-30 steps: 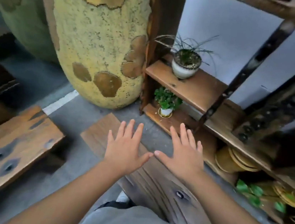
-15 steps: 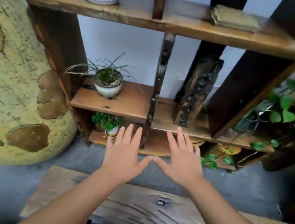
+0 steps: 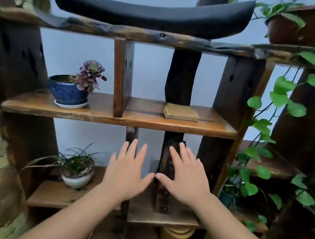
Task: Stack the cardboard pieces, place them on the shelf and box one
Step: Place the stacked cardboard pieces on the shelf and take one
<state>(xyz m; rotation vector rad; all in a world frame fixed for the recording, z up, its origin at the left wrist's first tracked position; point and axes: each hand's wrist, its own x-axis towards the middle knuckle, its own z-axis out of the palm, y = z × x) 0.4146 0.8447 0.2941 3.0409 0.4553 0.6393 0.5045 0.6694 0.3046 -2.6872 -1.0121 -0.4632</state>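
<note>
A small stack of tan cardboard pieces (image 3: 181, 112) lies on the middle board of a dark wooden shelf (image 3: 113, 117), right of a short upright divider. My left hand (image 3: 126, 169) and my right hand (image 3: 185, 177) are held out flat below that board, palms down, fingers spread, thumbs almost touching. Both hands hold nothing. They hover in front of the lower compartment, well below the cardboard stack. I see no box.
A blue pot with a purple succulent (image 3: 71, 90) stands left on the middle board. A white pot of grass (image 3: 78, 171) sits on the lower board. A black curved object (image 3: 151, 13) rests on top. Ivy (image 3: 278, 114) hangs at right; a tan pot (image 3: 175, 238) is below.
The view has swung upward from the floor and bench to the upper shelf boards. My two hands kept the same flat, spread pose in front of me.
</note>
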